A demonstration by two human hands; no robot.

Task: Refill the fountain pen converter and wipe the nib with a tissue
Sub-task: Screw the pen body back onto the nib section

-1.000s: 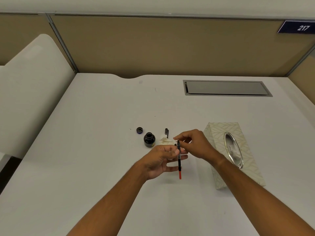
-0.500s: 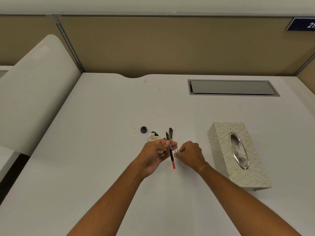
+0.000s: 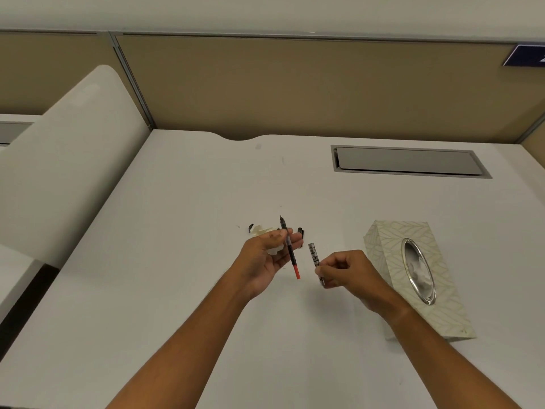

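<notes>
Fountain pen section with converter [image 3: 289, 248] sits pinched in the left hand's fingertips [image 3: 290, 233] at the middle of the frame, nib up and away, its red end slanting down toward the viewer. No writing on it can be read; the only label in sight is a dark blue sign [image 3: 525, 56] at the upper right, cut off at the frame edge. The left hand [image 3: 269, 258] is palm-up with a crumpled tissue [image 3: 272, 249] tucked against its fingers. Just beside it, the right hand [image 3: 343, 273] is curled shut around a patterned silvery barrel [image 3: 314, 255], which pokes up from the thumb. Half a second ago the two hands were touching around the pen; now they are apart. A tissue box [image 3: 389, 246] stands at the right on the white desk [image 3: 177, 261], and the ink bottle is hidden behind the left hand.
</notes>
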